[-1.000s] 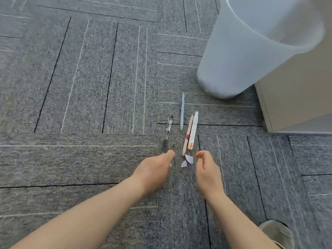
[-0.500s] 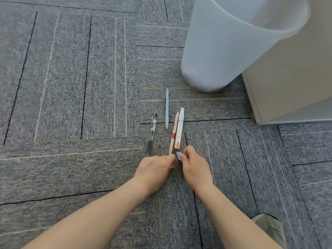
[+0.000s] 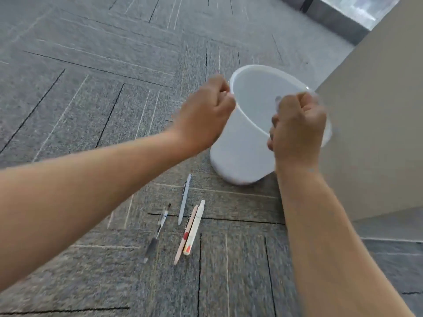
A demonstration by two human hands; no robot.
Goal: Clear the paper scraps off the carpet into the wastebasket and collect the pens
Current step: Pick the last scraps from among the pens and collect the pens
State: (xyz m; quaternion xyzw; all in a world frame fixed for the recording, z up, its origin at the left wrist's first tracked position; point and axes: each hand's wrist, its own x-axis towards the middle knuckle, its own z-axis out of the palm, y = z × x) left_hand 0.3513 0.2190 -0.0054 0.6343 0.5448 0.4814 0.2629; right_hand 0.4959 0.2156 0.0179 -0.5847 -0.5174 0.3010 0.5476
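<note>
1. Left hand (image 3: 203,115): fingers curled closed, raised at the rim of the wastebasket (image 3: 242,156); contents cannot be determined.
2. Right hand (image 3: 297,126): fisted over the wastebasket opening; contents cannot be determined.
3. Four pens (image 3: 183,202) lie on the carpet (image 3: 91,110), near the wastebasket.

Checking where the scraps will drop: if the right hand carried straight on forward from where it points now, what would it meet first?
The right hand, closed in a fist, sits over the near rim of the wastebasket. Going on, it would likely pass over the opening toward the far rim, though depth is unclear.
</note>
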